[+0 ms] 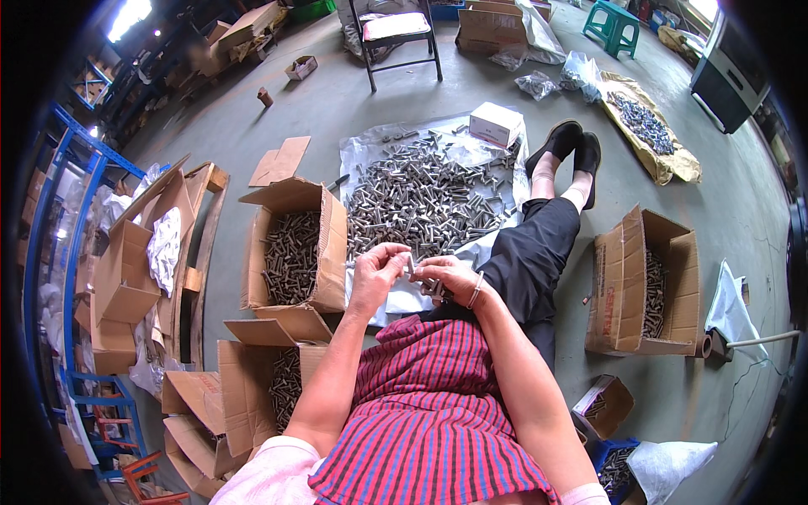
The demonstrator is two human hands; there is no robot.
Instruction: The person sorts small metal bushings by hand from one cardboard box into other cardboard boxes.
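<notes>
Steel bolt [411, 268] held betw both hands over lap: left hand [377, 268] pinches one end, right hand [444, 278] grips the other w/ more bolts in palm. Loose bolt pile [425, 198] on plastic sheet [364, 151] just ahead; open cardboard box [295, 248] of bolts at left

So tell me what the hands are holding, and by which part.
Both hands, left hand and right hand, pinch a small metal bolt between their fingers. Which end each grips is too small to tell.
</notes>
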